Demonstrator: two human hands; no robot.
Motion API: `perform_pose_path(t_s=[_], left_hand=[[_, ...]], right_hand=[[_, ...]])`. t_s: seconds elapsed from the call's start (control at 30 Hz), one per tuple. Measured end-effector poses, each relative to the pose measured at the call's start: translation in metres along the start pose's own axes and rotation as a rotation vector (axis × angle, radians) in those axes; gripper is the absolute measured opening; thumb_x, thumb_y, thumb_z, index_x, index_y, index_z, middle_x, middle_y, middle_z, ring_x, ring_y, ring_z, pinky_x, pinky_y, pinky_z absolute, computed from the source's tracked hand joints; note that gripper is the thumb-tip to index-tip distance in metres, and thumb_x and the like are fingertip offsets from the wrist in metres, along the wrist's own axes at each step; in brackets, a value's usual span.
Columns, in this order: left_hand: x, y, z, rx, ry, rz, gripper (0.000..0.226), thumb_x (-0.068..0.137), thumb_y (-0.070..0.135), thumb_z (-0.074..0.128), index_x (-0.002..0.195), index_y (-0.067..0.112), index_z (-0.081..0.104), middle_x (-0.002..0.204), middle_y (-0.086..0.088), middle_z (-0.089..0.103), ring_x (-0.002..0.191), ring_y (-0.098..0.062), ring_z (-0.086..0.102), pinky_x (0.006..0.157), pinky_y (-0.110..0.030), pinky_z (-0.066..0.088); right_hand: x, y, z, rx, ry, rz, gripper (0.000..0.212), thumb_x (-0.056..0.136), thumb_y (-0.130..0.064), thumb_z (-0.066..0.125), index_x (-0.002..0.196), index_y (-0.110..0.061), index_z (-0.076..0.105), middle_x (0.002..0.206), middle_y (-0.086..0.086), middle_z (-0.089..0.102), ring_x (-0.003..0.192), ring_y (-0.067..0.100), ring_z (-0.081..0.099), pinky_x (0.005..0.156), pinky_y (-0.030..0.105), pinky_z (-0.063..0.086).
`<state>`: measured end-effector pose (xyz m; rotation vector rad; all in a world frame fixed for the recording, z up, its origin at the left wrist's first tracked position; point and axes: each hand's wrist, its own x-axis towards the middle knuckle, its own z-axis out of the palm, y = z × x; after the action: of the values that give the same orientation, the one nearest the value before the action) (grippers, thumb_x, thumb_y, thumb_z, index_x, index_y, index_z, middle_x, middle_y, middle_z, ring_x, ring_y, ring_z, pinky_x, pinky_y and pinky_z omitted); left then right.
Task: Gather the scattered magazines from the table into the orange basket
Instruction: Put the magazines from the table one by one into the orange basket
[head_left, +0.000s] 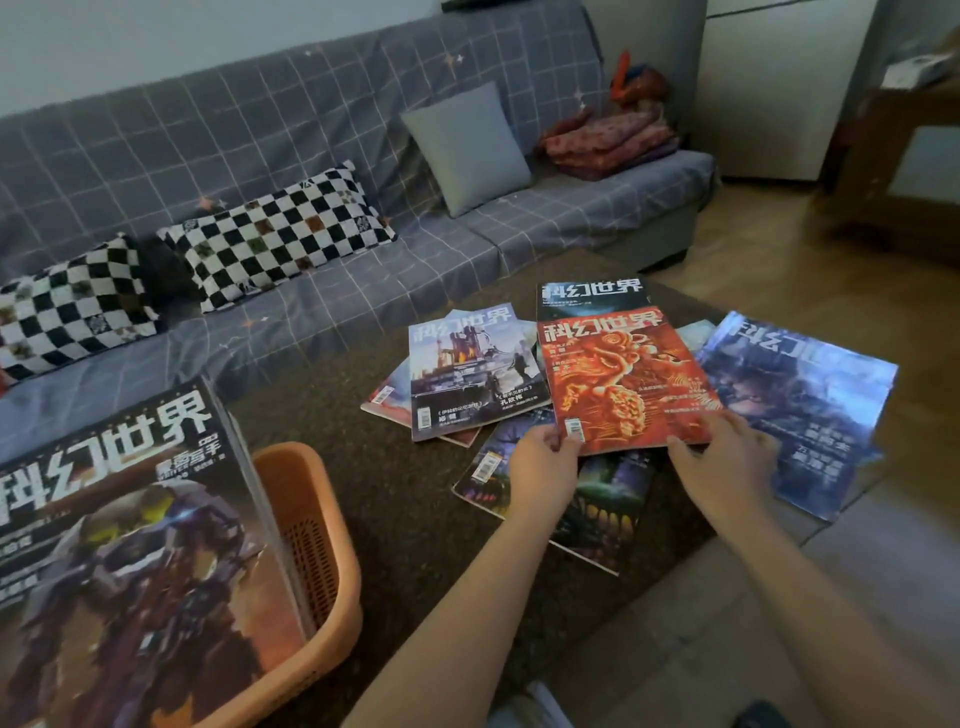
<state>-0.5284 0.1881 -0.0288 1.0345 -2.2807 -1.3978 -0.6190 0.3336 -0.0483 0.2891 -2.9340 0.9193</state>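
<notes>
Several magazines lie scattered on the dark table (405, 499). A red magazine (623, 379) lies on top in the middle. My left hand (543, 462) pinches its near left corner, and my right hand (722, 457) holds its near right edge. Beneath it lies a dark magazine (608, 514) with a green cover picture. A grey-blue magazine (475, 374) lies to the left, a blue one (800, 405) to the right, and a black one (589, 297) behind. The orange basket (311, 545) stands at the near left with a stack of magazines (130, 545) in it.
A grey checked sofa (363, 171) runs behind the table, with two black-and-white checkered pillows (280, 234), a grey cushion (467, 145) and folded red cloth (608, 140). Tiled floor (727, 623) lies to the near right. A wooden stand (904, 171) is at the far right.
</notes>
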Motion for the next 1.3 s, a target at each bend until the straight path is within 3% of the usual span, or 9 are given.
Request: perform_pose_path(t_s=[0.1,0.23,0.33,0.5,0.73,0.9,1.03,1.2,1.3], left_hand=[[0.007,0.009,0.002,-0.073,0.000,-0.075,0.029,0.089,0.041,0.063,0.071,0.019,0.059,0.064,0.008,0.060,0.054,-0.006,0.054,0.050,-0.025,0.039],[0.002,0.019,0.009,-0.367,-0.082,-0.193,0.015,0.095,0.021,0.058,0.100,0.011,0.049,0.099,-0.007,0.064,0.059,-0.015,0.068,0.062,-0.029,0.060],[-0.013,0.018,0.006,-0.468,-0.058,-0.183,0.012,0.098,0.015,0.052,0.092,0.016,0.042,0.096,-0.003,0.061,0.056,-0.017,0.071,0.054,-0.024,0.059],[-0.047,0.008,-0.024,-0.611,-0.014,-0.198,0.007,0.098,0.014,0.051,0.094,0.013,0.046,0.103,-0.008,0.063,0.065,-0.017,0.074,0.056,-0.026,0.059],[-0.099,-0.006,-0.089,-0.757,0.056,-0.147,0.010,0.096,0.014,0.054,0.103,0.009,0.049,0.109,-0.014,0.066,0.083,-0.024,0.074,0.058,-0.026,0.058],[-0.131,-0.021,-0.146,-0.776,0.187,-0.078,0.014,0.095,0.019,0.055,0.105,0.009,0.051,0.101,-0.010,0.071,0.081,-0.021,0.074,0.059,-0.028,0.059],[-0.160,-0.039,-0.193,-0.780,0.319,-0.022,0.012,0.095,0.021,0.057,0.102,0.012,0.052,0.091,-0.006,0.075,0.080,-0.024,0.074,0.055,-0.028,0.058],[-0.196,-0.066,-0.241,-0.704,0.484,0.063,0.012,0.096,0.021,0.055,0.100,0.010,0.052,0.089,-0.006,0.075,0.077,-0.024,0.074,0.053,-0.028,0.057],[-0.213,-0.083,-0.263,-0.740,0.552,0.094,0.011,0.096,0.017,0.054,0.098,0.007,0.050,0.086,-0.007,0.075,0.074,-0.027,0.074,0.050,-0.027,0.056]], right_hand=[[0.001,0.000,0.001,0.016,0.013,0.010,0.045,0.087,-0.036,0.057,0.125,-0.013,0.054,0.134,0.011,0.048,0.119,0.039,0.030,0.090,0.046,0.038],[0.002,0.002,-0.006,0.074,-0.021,0.021,0.040,0.087,-0.035,0.057,0.121,-0.014,0.055,0.130,0.012,0.051,0.121,0.037,0.036,0.095,0.043,0.033],[-0.001,0.008,-0.015,0.103,0.013,0.011,0.036,0.086,-0.035,0.056,0.114,-0.013,0.059,0.116,0.013,0.060,0.109,0.035,0.049,0.094,0.043,0.036],[-0.018,0.008,-0.028,0.202,-0.054,0.094,0.044,0.083,-0.041,0.061,0.115,-0.011,0.059,0.106,0.013,0.062,0.097,0.032,0.057,0.081,0.043,0.050],[-0.060,-0.036,-0.046,0.935,-0.408,0.210,0.032,0.089,-0.024,0.060,0.120,-0.014,0.056,0.099,0.004,0.067,0.086,0.018,0.065,0.057,0.026,0.049],[-0.095,-0.088,-0.052,1.009,-0.504,0.068,0.035,0.090,-0.020,0.060,0.123,-0.016,0.050,0.104,0.006,0.065,0.089,0.020,0.065,0.062,0.032,0.051],[-0.128,-0.132,-0.045,1.030,-0.606,-0.030,0.036,0.089,-0.021,0.061,0.122,-0.020,0.048,0.106,0.005,0.066,0.091,0.021,0.066,0.078,0.043,0.055],[-0.169,-0.179,-0.025,1.010,-0.721,-0.124,0.041,0.088,-0.023,0.062,0.126,-0.021,0.046,0.104,0.002,0.065,0.090,0.020,0.066,0.062,0.032,0.052],[-0.191,-0.202,-0.012,0.989,-0.791,-0.170,0.043,0.089,-0.025,0.061,0.128,-0.026,0.043,0.110,0.000,0.064,0.093,0.016,0.065,0.075,0.038,0.056]])
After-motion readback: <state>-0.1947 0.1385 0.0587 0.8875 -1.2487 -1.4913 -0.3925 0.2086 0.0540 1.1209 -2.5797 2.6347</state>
